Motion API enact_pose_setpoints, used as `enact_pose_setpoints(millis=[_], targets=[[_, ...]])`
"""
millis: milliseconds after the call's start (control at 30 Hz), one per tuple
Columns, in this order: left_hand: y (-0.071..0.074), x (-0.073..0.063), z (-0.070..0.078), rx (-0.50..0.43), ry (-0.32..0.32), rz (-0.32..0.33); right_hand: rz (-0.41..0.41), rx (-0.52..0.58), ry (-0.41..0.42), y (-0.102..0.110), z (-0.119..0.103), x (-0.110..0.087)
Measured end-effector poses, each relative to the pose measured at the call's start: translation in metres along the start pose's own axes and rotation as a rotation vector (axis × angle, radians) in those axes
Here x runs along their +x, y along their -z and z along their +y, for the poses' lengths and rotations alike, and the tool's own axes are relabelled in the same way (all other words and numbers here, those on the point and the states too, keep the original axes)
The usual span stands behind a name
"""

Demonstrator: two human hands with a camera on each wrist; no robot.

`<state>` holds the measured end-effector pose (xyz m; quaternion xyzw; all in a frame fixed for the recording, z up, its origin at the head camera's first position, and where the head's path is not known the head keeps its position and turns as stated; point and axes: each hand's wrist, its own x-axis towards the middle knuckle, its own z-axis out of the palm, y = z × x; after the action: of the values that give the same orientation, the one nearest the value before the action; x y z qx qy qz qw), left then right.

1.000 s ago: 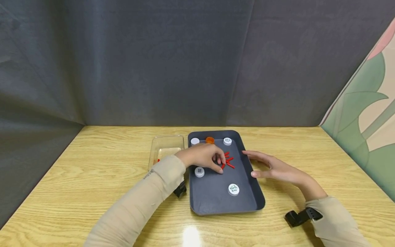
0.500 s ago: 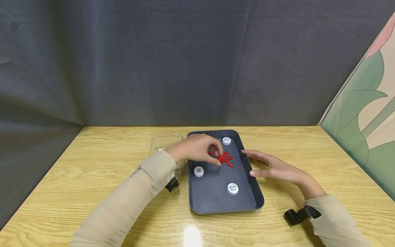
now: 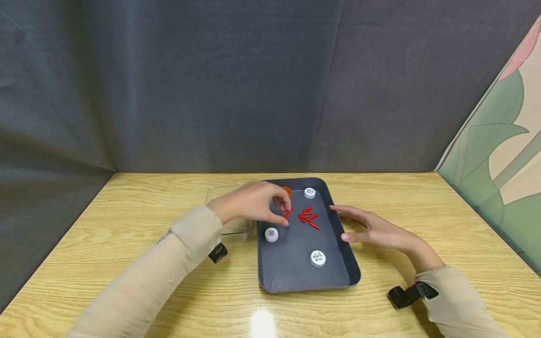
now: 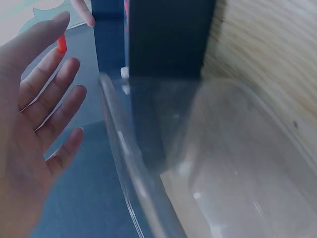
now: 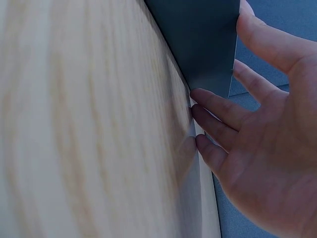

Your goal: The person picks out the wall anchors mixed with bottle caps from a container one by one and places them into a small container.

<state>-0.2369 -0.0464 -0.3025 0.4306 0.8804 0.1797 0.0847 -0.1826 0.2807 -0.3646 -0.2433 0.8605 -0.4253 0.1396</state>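
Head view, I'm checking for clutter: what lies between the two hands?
In the head view: red sticks in the gray tray, then its right wall.

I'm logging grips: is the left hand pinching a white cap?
No, the left hand pinches a small red stick between thumb and forefinger.

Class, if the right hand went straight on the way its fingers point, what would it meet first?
Most likely, the right hand would first meet the dark tray's side wall; its fingertips look right beside it, perhaps touching.
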Motion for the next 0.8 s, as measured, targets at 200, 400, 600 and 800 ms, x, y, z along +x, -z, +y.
enact_pose_setpoints(millis=[200, 400, 600, 800], targets=[[0.003, -0.019, -0.006, 0.018, -0.004, 0.033, 0.0, 0.004, 0.003, 0.0, 0.0, 0.0], [0.008, -0.036, -0.011, 0.021, -0.005, 0.082, 0.001, -0.008, 0.0, 0.0, -0.003, -0.002], [0.011, -0.047, -0.022, 0.027, 0.014, 0.12, 0.0, -0.01, -0.003, 0.0, -0.002, -0.001], [0.015, -0.055, -0.03, -0.014, 0.033, 0.161, 0.0, -0.01, 0.0, 0.0, -0.001, -0.001]])
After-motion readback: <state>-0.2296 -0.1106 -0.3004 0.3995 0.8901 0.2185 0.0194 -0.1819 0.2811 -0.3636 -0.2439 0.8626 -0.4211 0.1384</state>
